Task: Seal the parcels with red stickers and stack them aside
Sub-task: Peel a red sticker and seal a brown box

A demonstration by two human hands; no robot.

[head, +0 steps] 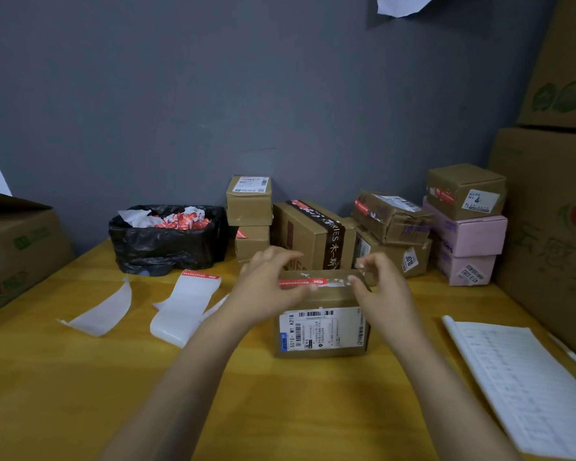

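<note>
A brown parcel (320, 331) sits in the middle of the yellow table (80, 377), close to the person. Its white label (313, 331) reads "S01E- M1 A21B" beside some bar codes. A long red sticker (301, 282) with tiny white writing lies across the top.

The left hand (270, 287) is loosely bent over the parcel, and its thumb presses the sticker down. The right hand (376, 287) is curled up and seems to pinch the sticker's pale end, but that bit is blurry.

Behind, by the wall, more parcels are stacked up. One big box (313, 234) has dark tape ending in "RIES", and another small box (466, 191), on top of the pink boxes (469, 234), has a label with a "4".
</note>
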